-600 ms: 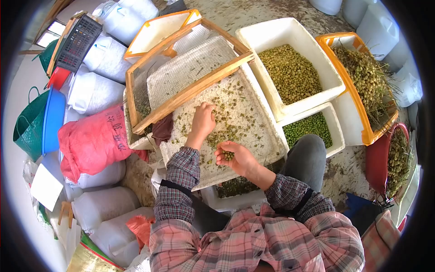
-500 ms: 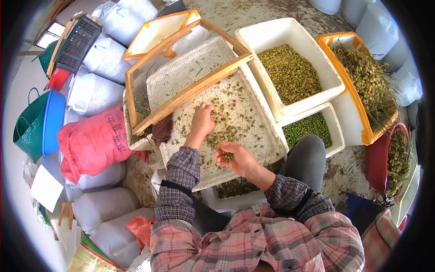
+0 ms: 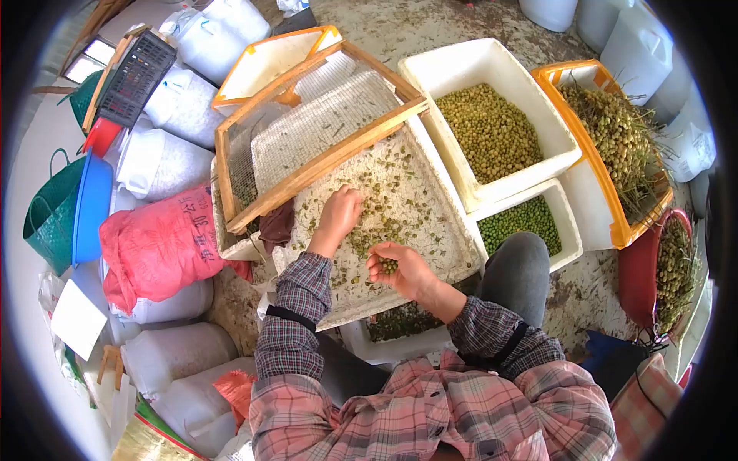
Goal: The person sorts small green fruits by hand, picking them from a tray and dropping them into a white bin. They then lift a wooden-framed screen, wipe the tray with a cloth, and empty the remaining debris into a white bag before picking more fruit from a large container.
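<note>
My left hand (image 3: 339, 218) is over the white foam board (image 3: 450, 223), its fingers curled down at the scattered small green-brown pods (image 3: 384, 219); whatever is between the fingertips is too small to tell. Lower and to the right, my right hand (image 3: 403, 271) is cupped with curled fingers around several small green seeds (image 3: 389, 265). A wood-framed mesh screen (image 3: 330, 169) rests across the board's upper left part.
Right of the board stand a white foam box of yellowish seeds (image 3: 492, 134), a smaller box of green seeds (image 3: 523, 227), an orange-rimmed box (image 3: 607, 203) of stalks and a red basin (image 3: 638, 269). A pink sack (image 3: 165, 246) and white containers (image 3: 181, 346) are at left.
My left hand has moved slightly down and left over the board. My right hand stays cupped in nearly the same place. The view has shifted slightly.
</note>
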Demonstrator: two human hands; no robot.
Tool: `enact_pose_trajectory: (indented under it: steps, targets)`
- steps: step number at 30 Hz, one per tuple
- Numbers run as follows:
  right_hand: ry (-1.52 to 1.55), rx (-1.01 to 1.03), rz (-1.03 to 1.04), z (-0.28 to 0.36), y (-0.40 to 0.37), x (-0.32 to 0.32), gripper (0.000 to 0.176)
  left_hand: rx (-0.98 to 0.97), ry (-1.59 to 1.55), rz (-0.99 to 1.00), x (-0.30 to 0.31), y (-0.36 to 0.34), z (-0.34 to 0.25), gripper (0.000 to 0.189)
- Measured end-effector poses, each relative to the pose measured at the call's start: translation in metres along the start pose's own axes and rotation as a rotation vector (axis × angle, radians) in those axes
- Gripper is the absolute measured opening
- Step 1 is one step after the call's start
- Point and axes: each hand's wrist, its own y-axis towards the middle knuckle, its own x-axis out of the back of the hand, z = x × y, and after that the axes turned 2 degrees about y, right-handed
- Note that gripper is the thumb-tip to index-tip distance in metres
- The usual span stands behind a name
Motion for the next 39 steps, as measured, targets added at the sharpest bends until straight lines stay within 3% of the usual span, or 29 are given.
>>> enact_pose_trajectory:
  steps: [2, 5, 6, 9, 14, 18, 21, 24, 30, 39]
  targets:
    - [0.002, 0.014, -0.009, 0.001, 0.001, 0.002, 0.015, 0.023, 0.021, -0.054, -0.007, -0.007, 0.014, 0.004]
    - [-0.001, 0.067, -0.019, 0.001, 0.004, 0.005, 0.016, 0.239, -0.331, -0.02, 0.006, -0.027, 0.017, 0.007]
    - [0.019, 0.083, -0.036, 0.001, 0.005, 0.005, 0.018, 0.33, -0.586, 0.018, 0.0, -0.036, 0.029, 0.005]
    - [0.082, 0.11, -0.07, -0.001, 0.007, 0.005, 0.023, 0.595, -1.134, -0.002, 0.038, -0.061, -0.005, 0.006]
    - [0.158, 0.076, 0.052, -0.005, 0.01, 0.009, 0.03, 0.511, -1.363, 0.07, 0.059, -0.095, -0.044, 0.02]
    - [0.173, 0.06, 0.149, -0.011, 0.012, 0.009, 0.033, 0.406, -1.232, 0.097, 0.063, -0.109, -0.061, 0.025]
    - [0.173, 0.053, 0.17, -0.008, 0.006, 0.003, 0.035, 0.406, -1.144, -0.046, 0.066, -0.115, -0.065, 0.023]
    - [0.182, 0.031, 0.182, -0.002, 0.0, -0.004, 0.037, 0.44, -0.936, -0.037, 0.07, -0.118, -0.059, 0.019]
    - [0.179, 0.01, 0.217, -0.004, 0.002, -0.001, 0.035, -0.059, -0.293, -0.161, 0.071, -0.122, -0.081, 0.011]
    - [0.114, 0.043, 0.179, -0.009, 0.003, -0.003, 0.028, 0.109, -0.189, -0.127, 0.06, -0.119, -0.083, 0.008]
